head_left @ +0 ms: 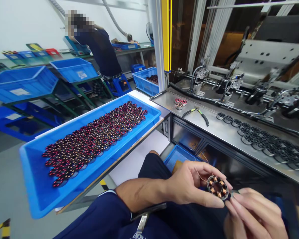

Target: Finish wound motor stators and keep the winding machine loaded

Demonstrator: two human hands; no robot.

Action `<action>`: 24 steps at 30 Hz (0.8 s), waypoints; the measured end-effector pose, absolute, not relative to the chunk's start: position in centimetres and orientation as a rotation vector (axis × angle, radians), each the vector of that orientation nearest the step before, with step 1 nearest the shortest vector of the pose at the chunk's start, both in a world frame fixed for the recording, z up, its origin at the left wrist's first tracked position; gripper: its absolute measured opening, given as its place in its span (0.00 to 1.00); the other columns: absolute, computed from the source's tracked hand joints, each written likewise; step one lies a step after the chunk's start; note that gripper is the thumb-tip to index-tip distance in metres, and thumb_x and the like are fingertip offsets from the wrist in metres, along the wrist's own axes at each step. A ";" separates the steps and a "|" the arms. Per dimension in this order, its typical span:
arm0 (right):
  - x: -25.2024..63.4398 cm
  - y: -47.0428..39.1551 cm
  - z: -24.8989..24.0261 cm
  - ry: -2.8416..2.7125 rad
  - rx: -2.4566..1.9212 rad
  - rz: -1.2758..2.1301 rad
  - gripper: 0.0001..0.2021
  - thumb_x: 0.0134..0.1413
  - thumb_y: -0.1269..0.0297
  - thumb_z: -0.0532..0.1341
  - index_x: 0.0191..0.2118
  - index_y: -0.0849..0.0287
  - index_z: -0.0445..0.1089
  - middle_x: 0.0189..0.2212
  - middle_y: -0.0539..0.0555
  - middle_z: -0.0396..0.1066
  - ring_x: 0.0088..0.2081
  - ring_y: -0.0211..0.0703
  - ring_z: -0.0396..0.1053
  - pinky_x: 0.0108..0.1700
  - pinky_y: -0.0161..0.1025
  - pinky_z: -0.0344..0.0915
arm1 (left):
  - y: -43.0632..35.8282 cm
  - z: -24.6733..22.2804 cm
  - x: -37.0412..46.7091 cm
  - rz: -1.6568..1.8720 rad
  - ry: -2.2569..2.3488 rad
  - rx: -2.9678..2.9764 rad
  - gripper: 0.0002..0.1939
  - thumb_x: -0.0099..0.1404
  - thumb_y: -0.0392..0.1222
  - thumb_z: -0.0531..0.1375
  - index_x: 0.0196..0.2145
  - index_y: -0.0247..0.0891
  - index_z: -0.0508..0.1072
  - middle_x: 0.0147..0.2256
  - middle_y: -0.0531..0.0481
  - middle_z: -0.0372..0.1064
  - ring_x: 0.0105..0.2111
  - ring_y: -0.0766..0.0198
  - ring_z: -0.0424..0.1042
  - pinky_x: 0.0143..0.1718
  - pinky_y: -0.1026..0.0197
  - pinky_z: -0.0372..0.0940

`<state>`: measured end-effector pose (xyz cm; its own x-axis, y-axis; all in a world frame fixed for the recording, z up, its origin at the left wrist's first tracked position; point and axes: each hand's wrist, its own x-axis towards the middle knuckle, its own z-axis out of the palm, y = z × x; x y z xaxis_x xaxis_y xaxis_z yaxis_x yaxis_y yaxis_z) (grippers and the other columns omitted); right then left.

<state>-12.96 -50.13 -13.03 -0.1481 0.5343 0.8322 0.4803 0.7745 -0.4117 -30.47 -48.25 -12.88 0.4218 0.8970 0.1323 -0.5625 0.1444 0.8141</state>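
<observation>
Above my lap, my left hand (189, 184) grips a motor stator (223, 192), a round ring with copper coils facing up, between thumb and fingers. A thin loose copper wire (200, 175) curves away from the stator over the left fingers. My right hand (257, 212) is pinched closed at the ring's lower right edge. Something small and dark shows by its fingertips, but I cannot make out what it is.
A blue tray (27, 172) of wound stators stands left. On the metal bench (164, 99) lie several reddish stators (179, 105), cutting pliers (196, 113) and rows of dark stators (259, 142). Machine fixtures (229, 86) stand behind; a co-worker (99, 49) bends over a far bench.
</observation>
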 end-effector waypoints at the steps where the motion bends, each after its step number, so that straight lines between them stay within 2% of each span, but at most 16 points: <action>1: -13.3 -50.4 -13.3 -1.730 -0.818 0.016 0.14 0.56 0.75 0.66 0.44 0.48 0.77 0.35 0.51 0.72 0.39 0.44 0.71 0.41 0.46 0.69 | -48.3 -12.9 -30.4 1.153 0.448 0.988 0.32 0.42 0.42 0.79 0.45 0.33 0.77 0.42 0.41 0.80 0.38 0.61 0.80 0.46 0.58 0.74; 4: -14.4 -51.0 -13.7 -1.614 -0.890 0.030 0.09 0.60 0.73 0.63 0.41 0.51 0.75 0.33 0.51 0.72 0.36 0.43 0.70 0.38 0.44 0.66 | -48.5 -13.1 -30.1 1.335 0.498 1.161 0.32 0.46 0.41 0.77 0.48 0.34 0.76 0.44 0.39 0.79 0.43 0.59 0.80 0.46 0.60 0.74; 8: -15.9 -51.6 -14.0 -1.520 -0.954 0.245 0.09 0.59 0.77 0.62 0.41 0.55 0.73 0.36 0.52 0.72 0.37 0.41 0.70 0.38 0.41 0.64 | -48.4 -13.5 -29.7 1.593 0.419 1.325 0.29 0.49 0.31 0.75 0.49 0.36 0.76 0.48 0.40 0.78 0.49 0.58 0.78 0.51 0.60 0.74; 11: -17.3 -51.6 -14.1 -1.309 -0.942 0.376 0.06 0.60 0.77 0.62 0.38 0.58 0.72 0.34 0.53 0.70 0.35 0.39 0.68 0.35 0.39 0.62 | -48.5 -13.9 -29.3 1.678 0.418 1.339 0.29 0.49 0.27 0.73 0.49 0.37 0.76 0.49 0.41 0.78 0.50 0.59 0.78 0.51 0.61 0.73; 15: -18.3 -50.8 -14.0 -1.249 -0.892 0.390 0.05 0.62 0.75 0.60 0.36 0.59 0.70 0.31 0.52 0.68 0.34 0.39 0.67 0.35 0.38 0.62 | -49.1 -14.3 -29.2 1.561 0.518 1.225 0.27 0.51 0.33 0.74 0.49 0.36 0.74 0.52 0.38 0.76 0.49 0.57 0.78 0.50 0.59 0.74; 18: -17.4 -50.3 -14.2 -1.329 -0.883 0.337 0.04 0.60 0.75 0.61 0.37 0.60 0.71 0.32 0.53 0.70 0.34 0.40 0.69 0.34 0.39 0.63 | -49.1 -14.3 -30.0 1.368 0.549 1.156 0.41 0.47 0.39 0.77 0.56 0.38 0.67 0.55 0.36 0.72 0.52 0.56 0.75 0.52 0.57 0.71; 20: -16.6 -50.0 -14.4 -1.373 -0.879 0.303 0.05 0.59 0.76 0.62 0.37 0.60 0.72 0.32 0.54 0.70 0.34 0.41 0.69 0.34 0.40 0.64 | -48.6 -14.4 -30.8 1.235 0.570 1.166 0.45 0.46 0.43 0.78 0.59 0.39 0.65 0.50 0.40 0.73 0.46 0.62 0.76 0.47 0.62 0.72; 22: -15.9 -49.9 -14.7 -1.400 -0.877 0.280 0.05 0.59 0.76 0.62 0.38 0.60 0.72 0.33 0.54 0.71 0.34 0.42 0.70 0.35 0.40 0.64 | -48.0 -14.6 -31.4 1.061 0.506 1.162 0.38 0.54 0.51 0.73 0.57 0.37 0.65 0.38 0.47 0.73 0.34 0.69 0.74 0.34 0.68 0.70; 24: -15.3 -49.8 -14.8 -1.443 -0.876 0.265 0.05 0.59 0.76 0.62 0.38 0.60 0.72 0.34 0.54 0.71 0.34 0.41 0.70 0.35 0.40 0.65 | -47.5 -14.9 -31.6 0.921 0.357 1.112 0.31 0.62 0.58 0.66 0.54 0.35 0.66 0.30 0.51 0.70 0.25 0.71 0.71 0.26 0.70 0.67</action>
